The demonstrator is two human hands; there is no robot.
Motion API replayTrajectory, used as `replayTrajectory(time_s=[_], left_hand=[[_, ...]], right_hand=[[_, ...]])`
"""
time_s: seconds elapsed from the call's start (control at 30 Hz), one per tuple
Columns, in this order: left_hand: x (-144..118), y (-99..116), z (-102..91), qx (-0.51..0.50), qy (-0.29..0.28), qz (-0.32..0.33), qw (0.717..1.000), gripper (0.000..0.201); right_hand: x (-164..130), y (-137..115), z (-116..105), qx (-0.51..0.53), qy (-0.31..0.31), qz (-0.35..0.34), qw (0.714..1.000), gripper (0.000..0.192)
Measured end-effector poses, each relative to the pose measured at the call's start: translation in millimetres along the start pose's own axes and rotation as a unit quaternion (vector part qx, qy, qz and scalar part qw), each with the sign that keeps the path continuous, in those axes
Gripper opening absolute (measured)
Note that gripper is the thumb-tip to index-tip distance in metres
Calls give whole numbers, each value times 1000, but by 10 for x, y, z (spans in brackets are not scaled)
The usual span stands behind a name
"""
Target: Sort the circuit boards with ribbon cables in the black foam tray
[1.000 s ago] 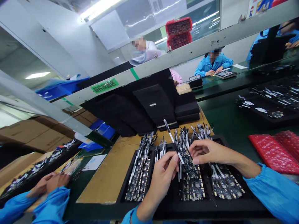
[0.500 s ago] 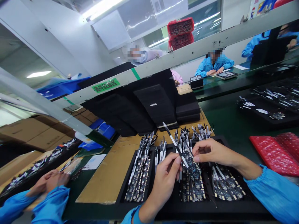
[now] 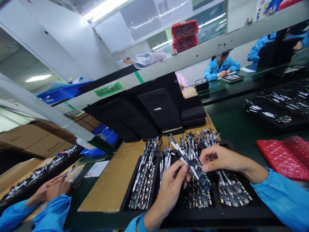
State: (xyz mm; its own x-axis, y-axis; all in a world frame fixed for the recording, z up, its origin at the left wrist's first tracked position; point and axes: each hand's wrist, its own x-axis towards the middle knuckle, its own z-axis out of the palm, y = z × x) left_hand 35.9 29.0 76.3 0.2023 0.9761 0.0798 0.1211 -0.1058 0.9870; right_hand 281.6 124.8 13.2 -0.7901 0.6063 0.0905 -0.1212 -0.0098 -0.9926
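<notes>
Your left hand (image 3: 172,180) and right hand (image 3: 217,158) are both pinched shut on one small circuit board (image 3: 201,177), held tilted just above the black tray (image 3: 145,211) on the worktop (image 3: 231,125), its white strip tails (image 3: 175,145) pointing away from you. The grip is only at the fingertips (edges, not faces), so a twist could let it slip onto the packed rows (image 3: 142,183) below. The tails could also snag on neighbouring strips and drag other boards out of line.
</notes>
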Motion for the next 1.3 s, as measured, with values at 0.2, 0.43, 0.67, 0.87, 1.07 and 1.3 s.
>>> replayTrajectory(time_s=[0.2, 0.43, 0.67, 0.87, 1.07, 1.3], left_hand=[[15, -17, -2, -14, -6, 0, 1000, 31], [24, -42, -6, -22, -16, 6, 1000, 31], [42, -114, -21, -40, -36, 2, 999, 29], [64, -143, -19, -52, -51, 8, 997, 27], [72, -139, -23, -61, -60, 5, 996, 27], [71, -100, -13, -46, -46, 3, 998, 29]], right_hand=[[-137, -79, 62, 9, 26, 12, 1000, 43], [-23, 27, -4, 16, -9, 3, 1000, 52], [75, 281, -12, 10, -6, -56, 998, 49], [151, 419, -43, -3, -11, -75, 997, 45], [128, 490, -109, -21, -5, -49, 999, 45], [142, 471, -115, -27, -6, -55, 998, 42]])
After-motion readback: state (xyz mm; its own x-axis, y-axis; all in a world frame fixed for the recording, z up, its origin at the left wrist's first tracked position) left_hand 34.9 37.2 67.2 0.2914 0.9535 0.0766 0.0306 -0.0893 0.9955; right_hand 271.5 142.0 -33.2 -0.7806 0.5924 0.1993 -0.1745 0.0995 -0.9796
